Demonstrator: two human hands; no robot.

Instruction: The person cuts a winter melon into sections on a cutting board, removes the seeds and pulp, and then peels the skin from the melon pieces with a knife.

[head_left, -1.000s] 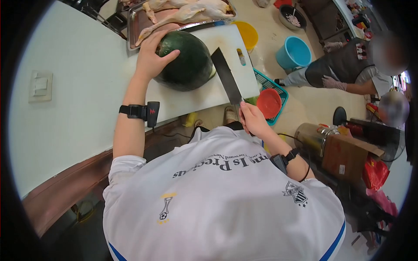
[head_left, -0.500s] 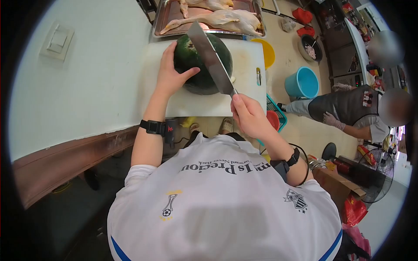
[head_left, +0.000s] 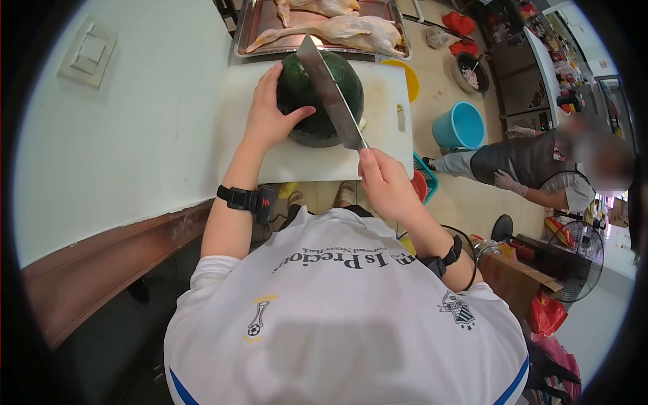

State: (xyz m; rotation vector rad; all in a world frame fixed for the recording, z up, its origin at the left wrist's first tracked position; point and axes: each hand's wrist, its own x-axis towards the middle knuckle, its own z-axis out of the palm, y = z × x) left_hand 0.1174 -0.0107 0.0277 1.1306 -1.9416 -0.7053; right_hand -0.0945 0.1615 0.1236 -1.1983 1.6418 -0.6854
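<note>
You've got the round dark-green watermelon (head_left: pixel 317 101) sitting whole on the board; the broad steel cleaver (head_left: pixel 329 94) lies edge-down across its top.

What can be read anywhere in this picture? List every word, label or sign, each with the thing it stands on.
"...Is Precious": large print on the white shirt, seen upside down; the first word is cut off by a fold.
Smaller line above it on the shirt: too small to read.
Shield crest and football emblem on the shirt: no legible words.
Red mark on the left wristband device: too small to read.
Watermelon, cleaver, cutting board: no text.
</note>
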